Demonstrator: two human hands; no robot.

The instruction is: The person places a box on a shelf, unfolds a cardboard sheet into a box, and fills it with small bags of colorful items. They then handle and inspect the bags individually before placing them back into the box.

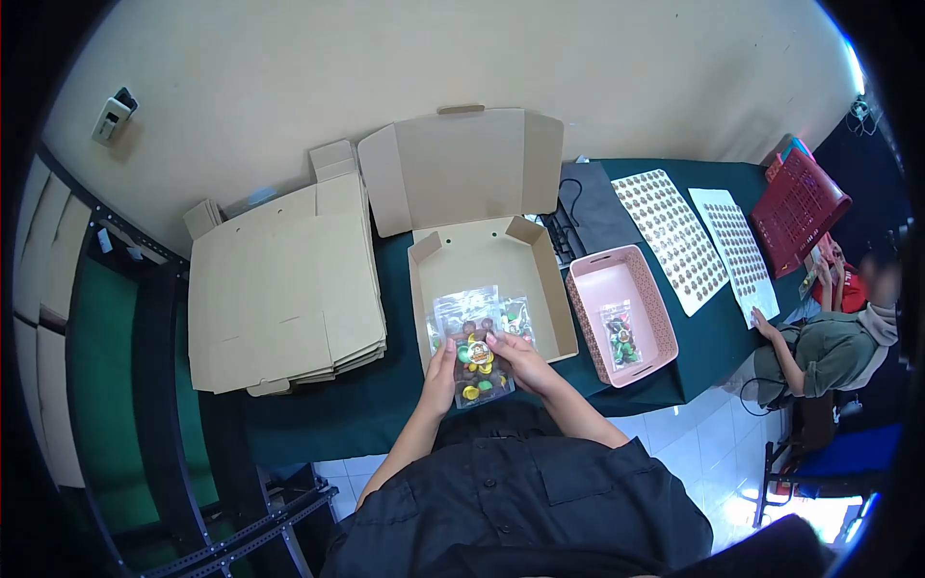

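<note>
Between my two hands is a clear plastic pouch of colourful candies (pixel 479 383) with a round sticker on its front. My left hand (pixel 441 374) grips its left edge, and my right hand (pixel 517 360) grips the right edge with the thumb near the sticker. The pouch is held over the front of an open cardboard box (pixel 472 252), whose lid stands up at the back. Inside the box, partly hidden behind the held pouch, lies another candy pouch (pixel 517 314).
Flat cardboard boxes (pixel 279 279) are stacked on the left. Right of the open box stands a pink basket (pixel 652 318) with one candy pouch (pixel 621 337). Sticker sheets (pixel 672 239), a keyboard (pixel 562 234) and a dark red basket (pixel 800 212) lie farther right, near a seated person (pixel 829 352).
</note>
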